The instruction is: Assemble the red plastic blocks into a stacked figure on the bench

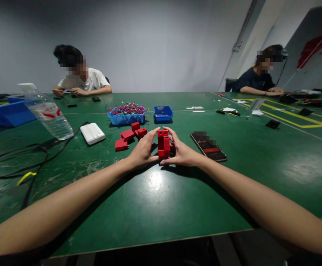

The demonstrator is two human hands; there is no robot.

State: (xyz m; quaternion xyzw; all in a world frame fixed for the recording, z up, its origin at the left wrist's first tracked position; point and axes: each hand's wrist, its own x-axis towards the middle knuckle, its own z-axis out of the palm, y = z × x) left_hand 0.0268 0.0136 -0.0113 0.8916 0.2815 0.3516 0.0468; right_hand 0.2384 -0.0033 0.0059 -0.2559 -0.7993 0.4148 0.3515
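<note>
Centrally, at mid-table, the upright red plastic block (163,145) is held between both hands over the green tabletop (155,210); two small dark holes show near its top end. Left hand (143,150): thumb and forefinger form a wide C, pinching the block from its left side, thumb low and forefinger high. Right hand (179,151): mirrored pinch, thumb near the lower end, fingers against the upper right side. Whether the block's base rests on the table or is held just off it cannot be made out from this angle.

Nearest to the left hand, just beyond it: a loose cluster of small red plastic blocks (127,135), at least one with a short metal prong. Behind the cluster, a blue plastic tray (126,120) heaped with thin multicoloured wires (130,109); to its right, a smaller, shallow blue tray (163,118).

Right of the right hand, apart from it: a black smartphone (207,148) lying flat, screen lit. Farther left: a rounded white box (92,133), a clear plastic bottle (50,116) with white cap, and a looped black cable (29,192) with a yellow tie (26,178) beside it.

Across the table, two people are seated: one in a white shirt (96,79) at left, hands on small items; one in a dark shirt (251,81) at right, forearms on the tabletop.
</note>
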